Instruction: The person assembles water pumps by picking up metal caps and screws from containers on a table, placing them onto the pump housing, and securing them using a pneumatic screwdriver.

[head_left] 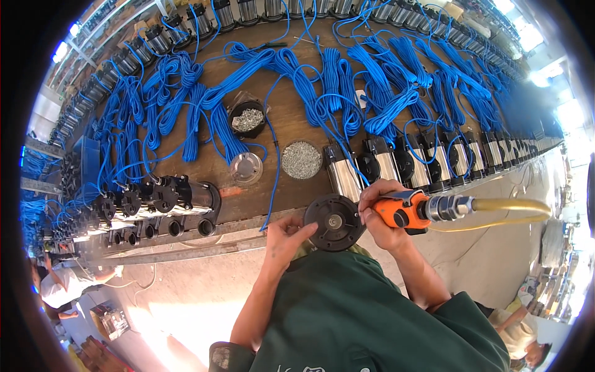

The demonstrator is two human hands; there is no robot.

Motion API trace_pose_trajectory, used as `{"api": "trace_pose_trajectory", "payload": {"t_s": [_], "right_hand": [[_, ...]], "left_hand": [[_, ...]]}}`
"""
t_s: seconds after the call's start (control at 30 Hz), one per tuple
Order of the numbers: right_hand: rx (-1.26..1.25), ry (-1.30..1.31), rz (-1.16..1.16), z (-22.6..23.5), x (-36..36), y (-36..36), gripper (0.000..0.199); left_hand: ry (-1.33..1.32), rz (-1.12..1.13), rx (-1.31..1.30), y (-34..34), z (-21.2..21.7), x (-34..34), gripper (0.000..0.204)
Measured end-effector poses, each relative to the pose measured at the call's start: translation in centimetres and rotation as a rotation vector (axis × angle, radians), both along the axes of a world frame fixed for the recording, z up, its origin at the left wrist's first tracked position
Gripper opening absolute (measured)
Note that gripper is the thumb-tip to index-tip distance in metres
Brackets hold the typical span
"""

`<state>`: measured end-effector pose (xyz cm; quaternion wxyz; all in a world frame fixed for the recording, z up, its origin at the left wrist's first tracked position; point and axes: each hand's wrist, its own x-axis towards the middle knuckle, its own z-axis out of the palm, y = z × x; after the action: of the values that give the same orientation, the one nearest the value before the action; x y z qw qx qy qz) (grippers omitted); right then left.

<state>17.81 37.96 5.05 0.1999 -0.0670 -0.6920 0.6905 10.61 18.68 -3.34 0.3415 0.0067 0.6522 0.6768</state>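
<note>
A black round pump end cover (pixel 335 223), with a metal hub at its centre, faces up at the table's near edge in front of me. My left hand (pixel 286 240) is at its left rim, thumb lying over the edge and fingers bent beside it. In my right hand (pixel 382 223) is an orange air screwdriver (pixel 396 211), held against the cover's right side; its tip is hidden. A metal coupling (pixel 451 207) joins the tool to a yellow air hose (pixel 508 204). Whatever body lies beneath the cover is hidden.
Screws fill a round dish (pixel 302 160) and a black cup (pixel 248 119); beside them is a clear round lid (pixel 246 168). Steel pumps (pixel 344 173) line the table, with blue cable coils (pixel 304 87) behind. More pumps (pixel 197 201) lie left. People (pixel 65 285) are at both sides.
</note>
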Motion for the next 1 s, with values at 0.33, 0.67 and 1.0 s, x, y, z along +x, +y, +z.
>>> {"api": "trace_pose_trajectory", "payload": {"t_s": [0.33, 0.67, 1.0], "right_hand": [[-0.087, 0.022, -0.05, -0.3, 0.0, 0.2, 0.031], [-0.202, 0.239, -0.045, 2.8, 0.3, -0.7, 0.03], [-0.423, 0.401, 0.05, 4.1, -1.7, -4.2, 0.029]], "left_hand": [[-0.077, -0.023, -0.026, -0.1, 0.6, -0.4, 0.021], [-0.221, 0.305, 0.328, -2.3, 0.6, 1.0, 0.016], [-0.485, 0.178, 0.697, -1.5, 2.6, 2.6, 0.005]]}}
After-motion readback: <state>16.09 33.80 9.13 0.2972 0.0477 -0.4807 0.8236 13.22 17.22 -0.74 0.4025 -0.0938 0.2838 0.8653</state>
